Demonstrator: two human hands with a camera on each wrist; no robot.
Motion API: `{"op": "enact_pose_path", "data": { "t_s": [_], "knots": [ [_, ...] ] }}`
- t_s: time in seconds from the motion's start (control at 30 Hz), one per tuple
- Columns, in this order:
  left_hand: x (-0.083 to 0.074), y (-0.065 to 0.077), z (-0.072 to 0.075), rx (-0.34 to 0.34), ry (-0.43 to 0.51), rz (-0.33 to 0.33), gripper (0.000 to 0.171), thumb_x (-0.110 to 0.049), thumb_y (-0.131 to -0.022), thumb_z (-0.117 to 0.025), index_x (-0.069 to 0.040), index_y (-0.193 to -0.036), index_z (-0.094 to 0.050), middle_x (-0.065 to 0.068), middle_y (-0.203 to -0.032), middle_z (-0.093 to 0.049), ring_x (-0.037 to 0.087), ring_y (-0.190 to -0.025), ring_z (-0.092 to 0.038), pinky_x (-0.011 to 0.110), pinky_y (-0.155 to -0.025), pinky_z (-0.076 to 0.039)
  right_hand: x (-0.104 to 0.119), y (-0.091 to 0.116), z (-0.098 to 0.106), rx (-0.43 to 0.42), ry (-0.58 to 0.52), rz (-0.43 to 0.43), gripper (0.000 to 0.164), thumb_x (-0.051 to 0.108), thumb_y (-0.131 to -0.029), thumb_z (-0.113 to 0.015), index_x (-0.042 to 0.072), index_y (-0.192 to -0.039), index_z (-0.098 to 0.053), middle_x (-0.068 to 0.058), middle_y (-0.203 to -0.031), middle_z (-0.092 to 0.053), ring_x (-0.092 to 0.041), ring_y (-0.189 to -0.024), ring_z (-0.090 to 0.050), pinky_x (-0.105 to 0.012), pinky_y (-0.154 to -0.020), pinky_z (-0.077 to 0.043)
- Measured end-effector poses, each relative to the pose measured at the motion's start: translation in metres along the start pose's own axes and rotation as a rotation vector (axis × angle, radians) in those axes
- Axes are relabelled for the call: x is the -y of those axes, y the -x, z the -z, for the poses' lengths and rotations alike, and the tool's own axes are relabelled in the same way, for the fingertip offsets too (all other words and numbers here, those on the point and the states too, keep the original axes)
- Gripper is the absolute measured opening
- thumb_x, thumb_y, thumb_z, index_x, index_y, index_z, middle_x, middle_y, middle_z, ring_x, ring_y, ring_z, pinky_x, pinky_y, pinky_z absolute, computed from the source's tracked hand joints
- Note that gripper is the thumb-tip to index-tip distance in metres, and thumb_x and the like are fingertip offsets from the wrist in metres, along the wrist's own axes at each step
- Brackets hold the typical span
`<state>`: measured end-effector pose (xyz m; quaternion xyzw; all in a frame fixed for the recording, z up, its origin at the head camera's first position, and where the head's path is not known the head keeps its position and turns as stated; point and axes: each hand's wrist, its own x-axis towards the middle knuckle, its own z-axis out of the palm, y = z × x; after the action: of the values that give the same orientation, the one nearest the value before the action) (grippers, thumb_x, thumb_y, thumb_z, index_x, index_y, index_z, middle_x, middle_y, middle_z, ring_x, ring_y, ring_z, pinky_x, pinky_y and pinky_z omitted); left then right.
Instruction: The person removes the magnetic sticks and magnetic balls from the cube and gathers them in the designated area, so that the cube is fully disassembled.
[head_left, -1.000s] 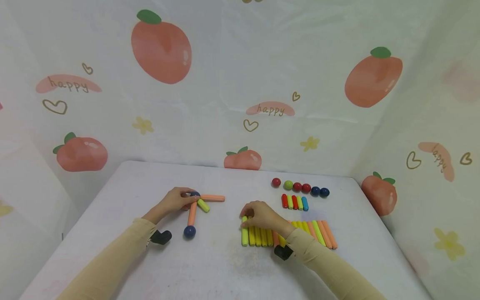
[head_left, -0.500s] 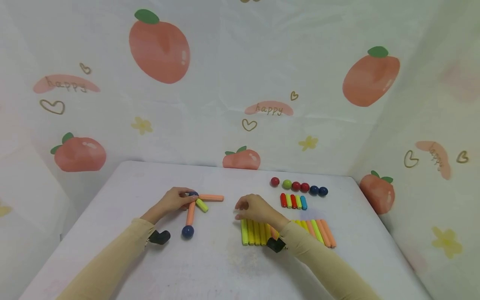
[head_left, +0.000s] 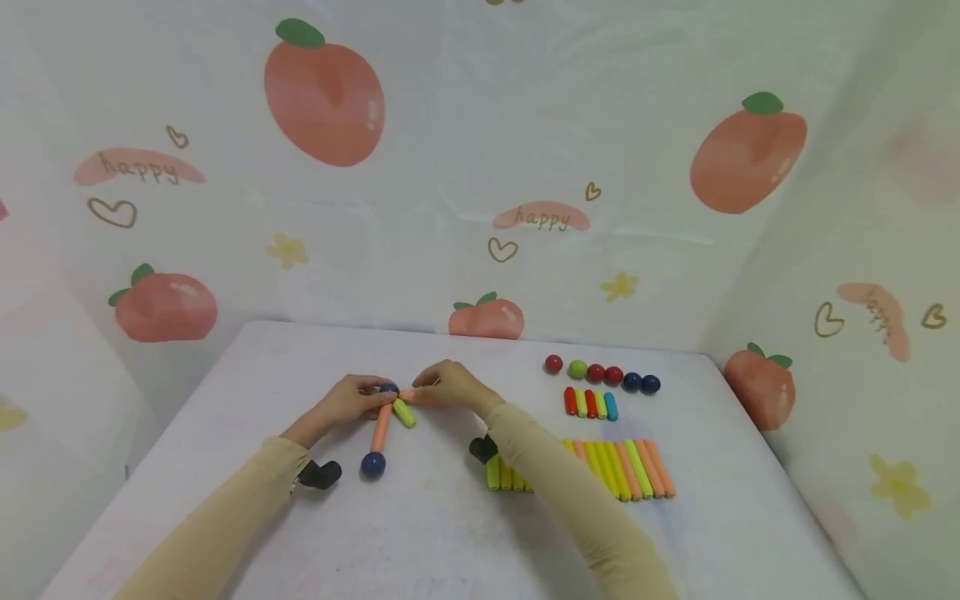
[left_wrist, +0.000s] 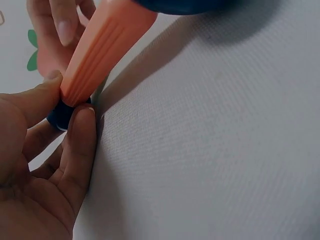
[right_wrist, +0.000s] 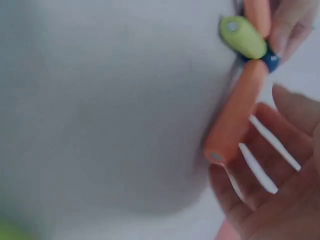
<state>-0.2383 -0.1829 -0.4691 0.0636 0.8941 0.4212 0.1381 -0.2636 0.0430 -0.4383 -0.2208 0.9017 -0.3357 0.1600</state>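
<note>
My left hand [head_left: 347,402] pinches a dark blue ball [head_left: 388,388] between thumb and fingers at the left of the table. Three magnetic rods meet at that ball. One orange rod [head_left: 382,427] runs toward me and ends at a second blue ball [head_left: 372,465]. A short yellow-green rod [right_wrist: 242,37] slants out beside it. Another orange rod [right_wrist: 235,112] points right, and my right hand [head_left: 453,387] is at it. In the right wrist view the fingers lie spread behind this rod, with the thumb apart from it.
Right of the hands lies a row of long yellow, green and orange rods [head_left: 621,471], partly hidden by the right sleeve. Farther back are several short coloured rods [head_left: 591,404] and a line of red, green and blue balls [head_left: 596,372]. A printed cloth [head_left: 420,167] hangs behind the table.
My right hand has left the row of long rods and moved left and away from me to the right-pointing orange rod. My left hand still holds the blue ball.
</note>
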Motion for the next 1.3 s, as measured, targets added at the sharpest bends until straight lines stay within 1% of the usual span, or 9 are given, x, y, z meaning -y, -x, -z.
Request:
{"op": "enact_pose_path", "data": {
  "t_s": [0.13,0.33,0.57,0.7,0.87,0.93,1.07,1.17,1.3],
  "knots": [
    [0.001,0.000,0.000,0.011,0.010,-0.035,0.046,-0.031,-0.095,-0.067,-0.003,-0.131,-0.062,0.009,-0.092,-0.063,0.012,-0.075,-0.057,0.022,-0.065,-0.050,0.006,-0.011,-0.006,0.035,0.017,0.006,0.028,0.031,-0.093,-0.067,0.015,-0.115,-0.074,0.000,-0.117,-0.072,-0.013,-0.110,-0.062,-0.030,-0.093,-0.053],
    [0.001,-0.001,0.002,0.011,0.023,-0.039,0.043,-0.030,-0.095,-0.067,-0.006,-0.131,-0.063,0.010,-0.094,-0.063,0.012,-0.076,-0.057,0.020,-0.065,-0.052,0.015,-0.017,-0.010,0.063,0.098,0.034,0.023,0.026,-0.094,-0.066,0.012,-0.111,-0.076,0.000,-0.107,-0.075,-0.010,-0.102,-0.064,-0.025,-0.090,-0.053],
    [0.002,-0.002,0.000,0.018,0.032,-0.033,0.043,-0.029,-0.094,-0.068,-0.005,-0.130,-0.063,0.009,-0.091,-0.063,0.012,-0.075,-0.058,0.021,-0.064,-0.051,0.019,-0.010,-0.011,-0.004,0.195,0.010,0.019,0.018,-0.092,-0.065,0.010,-0.105,-0.076,-0.004,-0.107,-0.074,-0.011,-0.090,-0.062,-0.023,-0.080,-0.052],
    [0.003,-0.003,-0.001,0.020,0.032,-0.027,0.045,-0.030,-0.094,-0.068,-0.004,-0.130,-0.063,0.009,-0.092,-0.064,0.011,-0.074,-0.059,0.020,-0.064,-0.052,0.012,0.003,-0.002,-0.005,0.129,-0.002,0.017,0.018,-0.093,-0.065,0.012,-0.105,-0.076,-0.004,-0.102,-0.073,-0.008,-0.079,-0.057,-0.020,-0.071,-0.048],
    [0.003,-0.002,0.000,0.007,0.018,-0.013,0.046,-0.031,-0.094,-0.068,-0.005,-0.132,-0.062,0.009,-0.095,-0.064,0.011,-0.075,-0.059,0.021,-0.066,-0.052,-0.005,0.028,0.016,0.037,-0.056,-0.020,0.015,0.019,-0.093,-0.067,0.010,-0.104,-0.073,-0.006,-0.083,-0.071,-0.008,-0.067,-0.064,-0.021,-0.063,-0.052],
    [0.003,-0.002,0.001,0.005,0.015,-0.019,0.046,-0.030,-0.094,-0.067,-0.004,-0.132,-0.062,0.010,-0.095,-0.064,0.012,-0.075,-0.059,0.022,-0.066,-0.053,-0.013,0.040,0.023,0.043,-0.132,-0.036,0.015,0.019,-0.093,-0.068,0.009,-0.104,-0.072,-0.005,-0.082,-0.070,-0.009,-0.067,-0.067,-0.023,-0.066,-0.057],
    [0.005,-0.001,0.002,0.009,0.012,-0.034,0.045,-0.029,-0.094,-0.067,-0.003,-0.131,-0.062,0.011,-0.096,-0.063,0.012,-0.075,-0.060,0.022,-0.066,-0.053,-0.027,0.064,0.030,0.029,-0.253,-0.079,0.016,0.020,-0.093,-0.068,0.009,-0.105,-0.071,-0.005,-0.089,-0.071,-0.013,-0.073,-0.068,-0.028,-0.075,-0.060],
    [0.007,-0.002,0.002,0.005,-0.003,-0.040,0.045,-0.029,-0.094,-0.067,-0.004,-0.131,-0.062,0.010,-0.095,-0.063,0.012,-0.075,-0.059,0.021,-0.066,-0.053,-0.037,0.078,0.029,0.014,-0.263,-0.093,0.016,0.024,-0.094,-0.068,0.013,-0.105,-0.071,-0.003,-0.094,-0.071,-0.013,-0.081,-0.066,-0.026,-0.079,-0.058],
    [0.008,-0.003,0.001,0.003,0.005,-0.038,0.047,-0.030,-0.094,-0.068,-0.003,-0.132,-0.061,0.010,-0.096,-0.063,0.012,-0.076,-0.059,0.021,-0.066,-0.054,-0.043,0.090,0.025,-0.008,-0.202,-0.092,0.015,0.027,-0.094,-0.067,0.016,-0.105,-0.072,0.001,-0.095,-0.071,-0.014,-0.087,-0.062,-0.027,-0.085,-0.054]
  ]
}}
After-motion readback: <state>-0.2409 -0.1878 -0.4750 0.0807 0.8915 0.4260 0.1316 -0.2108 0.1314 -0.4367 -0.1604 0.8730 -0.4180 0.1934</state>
